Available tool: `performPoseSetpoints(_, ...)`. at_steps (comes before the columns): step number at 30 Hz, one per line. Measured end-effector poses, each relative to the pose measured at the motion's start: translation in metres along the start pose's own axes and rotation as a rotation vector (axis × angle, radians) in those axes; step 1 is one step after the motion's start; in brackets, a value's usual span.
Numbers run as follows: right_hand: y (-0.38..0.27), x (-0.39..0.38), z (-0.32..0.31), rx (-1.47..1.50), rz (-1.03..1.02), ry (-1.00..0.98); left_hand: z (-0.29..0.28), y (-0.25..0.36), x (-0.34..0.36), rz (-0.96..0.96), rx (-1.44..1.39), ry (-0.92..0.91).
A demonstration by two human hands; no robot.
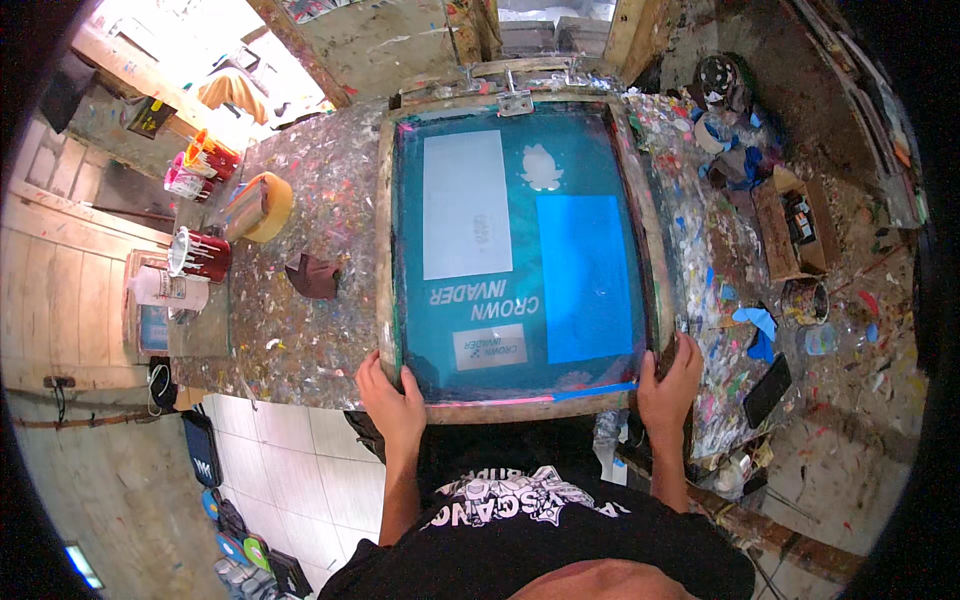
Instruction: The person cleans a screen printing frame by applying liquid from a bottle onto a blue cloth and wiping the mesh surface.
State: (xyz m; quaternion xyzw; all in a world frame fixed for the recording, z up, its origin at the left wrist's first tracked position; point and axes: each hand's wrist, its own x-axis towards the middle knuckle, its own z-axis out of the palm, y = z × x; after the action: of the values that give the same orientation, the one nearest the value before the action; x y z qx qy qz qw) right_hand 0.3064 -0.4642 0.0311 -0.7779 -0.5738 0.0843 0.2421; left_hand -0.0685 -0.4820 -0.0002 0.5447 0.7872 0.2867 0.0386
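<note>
A wooden-framed silk screen (387,235) lies on the worktable in front of me, its mesh coated teal. Pale lettering and a small figure show in the mesh. A white sheet (466,205) covers its left part, a smaller pale patch (490,347) is near the front, and a bright blue sheet (584,280) covers the right. My left hand (392,402) grips the frame's near left corner, thumb on top. At the near right corner, my right hand (668,388) holds the frame too; its fingers wrap the outer side. A metal clamp (515,98) sits at the far edge.
Paint-splattered tabletop (310,350) surrounds the frame. To the left are a dripping paint tub (200,255), a plastic bottle (170,288), a yellow tape roll (268,207) and a brown scrap (313,275). A cardboard box (790,225), blue scraps and a black phone-like slab (768,390) lie right.
</note>
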Motion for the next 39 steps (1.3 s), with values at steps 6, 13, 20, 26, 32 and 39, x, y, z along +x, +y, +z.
performPoseSetpoints(6, -0.031, 0.002, 0.021, -0.055, -0.379, -0.182, 0.002, 0.005, 0.0, 0.022, 0.072, 0.011)
performPoseSetpoints(13, -0.035, 0.003, 0.024, -0.157, -0.414, -0.348, 0.002, 0.003, -0.001, 0.024, 0.096, 0.004)
performPoseSetpoints(20, -0.034, 0.001, 0.021, -0.117, -0.459, -0.347, 0.002, 0.0, -0.001, 0.015, 0.071, 0.013)
performPoseSetpoints(26, -0.038, 0.003, 0.009, -0.046, -0.425, -0.318, -0.002, -0.005, 0.001, 0.033, -0.018, -0.031)
performPoseSetpoints(32, -0.038, 0.006, -0.008, -0.048, -0.44, -0.176, -0.013, 0.0, 0.003, 0.007, -0.05, -0.059)
performPoseSetpoints(39, 0.001, 0.018, -0.023, -0.047, 0.091, -0.07, -0.023, 0.007, 0.008, -0.016, -0.092, -0.073)
